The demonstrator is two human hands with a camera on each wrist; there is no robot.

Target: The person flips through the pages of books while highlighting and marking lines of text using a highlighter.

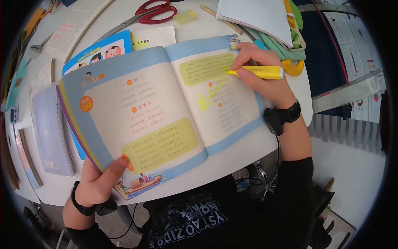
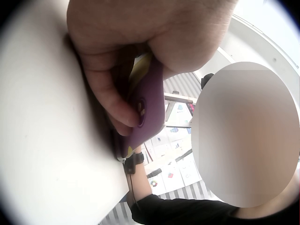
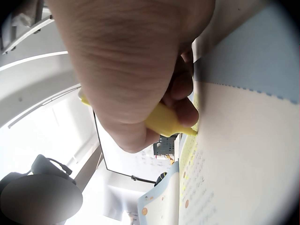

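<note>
An open book [image 1: 166,103] with blue page borders lies tilted on the white table, yellow scribbles on its right page. My left hand [image 1: 97,182] grips the lower left corner, thumb on the page; in the left wrist view the fingers of the left hand [image 2: 140,51] curl under the purple cover [image 2: 149,108]. My right hand [image 1: 265,74] pinches a yellow highlighter [image 1: 261,72] over the right page's upper green box. In the right wrist view the right hand [image 3: 126,70] holds the highlighter [image 3: 164,121] with its tip at the page [image 3: 234,154].
Red-handled scissors [image 1: 155,12], a yellow piece [image 1: 185,16] and a pencil [image 1: 219,18] lie beyond the book. A blue booklet [image 1: 99,52] sits partly under it. White papers [image 1: 257,18] and a green pouch [image 1: 286,52] are at the back right, a clear-covered notebook [image 1: 52,128] at the left.
</note>
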